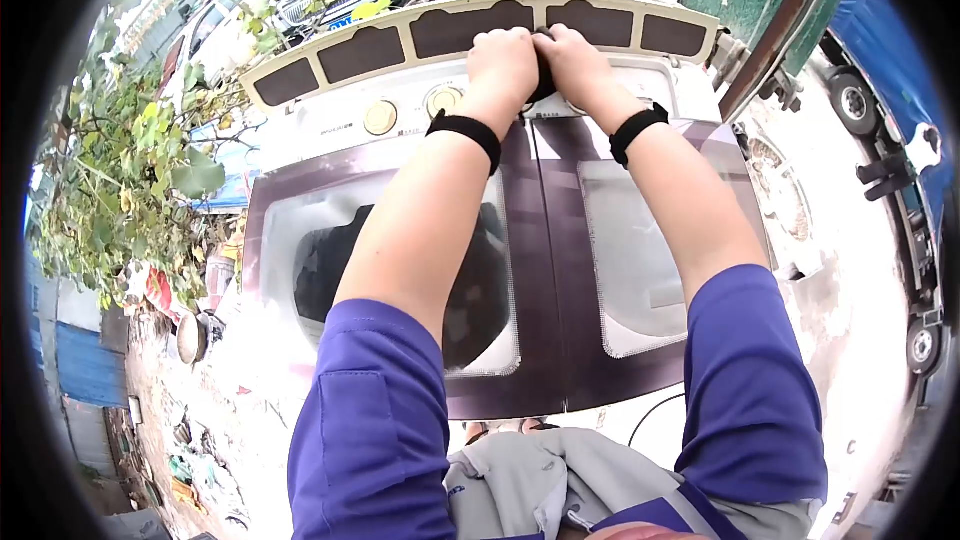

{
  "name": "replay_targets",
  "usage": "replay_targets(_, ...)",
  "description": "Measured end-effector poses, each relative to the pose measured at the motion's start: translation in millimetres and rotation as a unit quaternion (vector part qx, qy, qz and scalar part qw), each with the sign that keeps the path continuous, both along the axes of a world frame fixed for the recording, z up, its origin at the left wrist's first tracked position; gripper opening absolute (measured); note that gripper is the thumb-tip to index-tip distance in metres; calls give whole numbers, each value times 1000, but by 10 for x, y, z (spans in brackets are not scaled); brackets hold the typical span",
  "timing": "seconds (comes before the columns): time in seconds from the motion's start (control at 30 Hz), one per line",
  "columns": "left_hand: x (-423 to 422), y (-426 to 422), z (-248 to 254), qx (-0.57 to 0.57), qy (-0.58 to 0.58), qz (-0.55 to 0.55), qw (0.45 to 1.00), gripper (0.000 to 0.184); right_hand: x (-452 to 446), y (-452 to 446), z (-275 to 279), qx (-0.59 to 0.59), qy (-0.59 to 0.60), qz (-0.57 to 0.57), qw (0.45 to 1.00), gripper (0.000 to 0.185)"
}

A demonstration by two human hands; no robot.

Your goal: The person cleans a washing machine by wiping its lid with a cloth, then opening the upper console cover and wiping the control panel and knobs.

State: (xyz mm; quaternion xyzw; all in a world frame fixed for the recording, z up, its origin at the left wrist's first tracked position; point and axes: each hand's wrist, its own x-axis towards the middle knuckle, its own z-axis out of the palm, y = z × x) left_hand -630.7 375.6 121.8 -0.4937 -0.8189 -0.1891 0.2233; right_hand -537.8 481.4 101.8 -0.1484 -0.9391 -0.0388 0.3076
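Both of my arms reach out over a twin-tub washing machine (545, 270) with purple-brown lids. Above its control panel, my left hand (503, 65) is closed, with its fingers curled against a bunched black cloth (543, 65). On the other side of the same cloth, my right hand (578, 68) is closed too, its knuckles near the back rail. The cloth shows only as a narrow dark strip between the hands. A round cream knob (380, 118) and a second knob (444, 101) sit left of my left wrist.
Leafy vines (130, 180) crowd the left side and hang over the back. Behind the machine is a parked car (330, 0). A rusty post (780, 30) stands at back right, and a blue-covered truck (900, 140) is farther right. A cable (655, 410) lies near the machine's front.
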Motion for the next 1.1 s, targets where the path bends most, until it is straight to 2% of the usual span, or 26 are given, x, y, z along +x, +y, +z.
replay_targets(0.03, -104, -50, 75, -86, -79, 30, 993, 18, -56, -41, -47, 45, -19, -6, 999, 22)
replay_targets(0.07, -184, -104, 72, -109, -94, 35, 989, 19, -127, -47, -80, 60, -27, -38, 997, 21)
replay_targets(0.1, -305, -66, -41, -103, -99, 55, 988, 19, -116, -69, -40, 77, -45, -73, 993, 21)
replay_targets(0.2, -159, 36, -4, -153, -81, 45, 984, 27, -36, 58, 0, 34, -65, -73, 995, 22)
replay_targets(0.33, 254, 355, 38, -197, -56, -8, 979, 27, 287, 386, 51, 21, -85, -112, 990, 23)
replay_targets(0.4, 471, 568, 14, -182, -49, -26, 982, 26, 530, 561, 70, 48, -92, -166, 981, 24)
replay_targets(0.47, 682, 874, -68, -155, -55, -93, 982, 23, 748, 784, 68, 66, -104, -195, 973, 24)
replay_targets(0.53, 1047, 1110, -129, -143, -43, -128, 980, 16, 924, 972, 46, 83, -88, -220, 968, 23)
replay_targets(0.6, 1227, 1328, -172, -148, 1, -135, 980, 17, 1059, 1095, 49, 41, -77, -211, 974, 23)
replay_targets(0.67, 1189, 1428, -190, -130, -44, -128, 982, 18, 1073, 1147, 13, 3, -63, -202, 977, 24)
replay_targets(0.73, 1097, 1331, -274, -59, -13, -142, 988, 20, 1021, 1155, 4, -29, -62, -202, 977, 24)
replay_targets(0.9, 958, 1261, -456, -44, 14, -175, 984, 21, 1041, 1062, -55, -65, -56, -226, 970, 25)
replay_targets(1.03, 1105, 1159, -509, -123, -43, -163, 978, 21, 1169, 922, -126, -32, -119, -210, 970, 22)
replay_targets(1.1, 1183, 1035, -558, -108, -43, -170, 979, 19, 1196, 838, -180, -31, -140, -205, 968, 22)
